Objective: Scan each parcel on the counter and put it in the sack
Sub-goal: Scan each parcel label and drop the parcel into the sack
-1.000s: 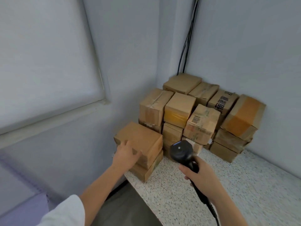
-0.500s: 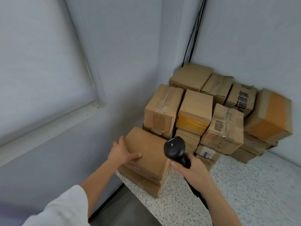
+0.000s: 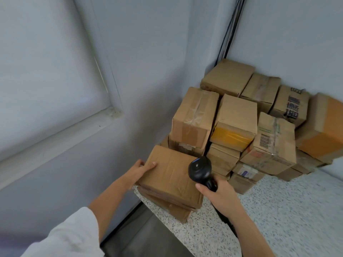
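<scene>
1. The left hand [image 3: 138,171] grips a flat cardboard parcel [image 3: 172,180] at its left edge, in the lower middle of the frame. The thumb lies on the top face and the fingers curl over the side.
2. This parcel has a matte brown top with light creases. It lies a little askew on a second flat parcel [image 3: 167,207], at the left corner of the bench [image 3: 278,210] (a speckled white and grey surface, like stone).
3. The right hand [image 3: 220,193] has its fingers closed around the handle of a black scanner [image 3: 199,168]. The scanner's rounded, glossy head is seen over the right corner of the gripped parcel.
4. Behind, at the middle right, a pile of box-shaped parcels [image 3: 237,112] fills the wall corner. Some carry clear tape, one has a yellow taped face, and one has a barcode label.
5. Black cables [image 3: 230,30] run down the wall corner at the upper right.
6. A white sleeve [image 3: 70,236] covers the left arm at the lower left.
</scene>
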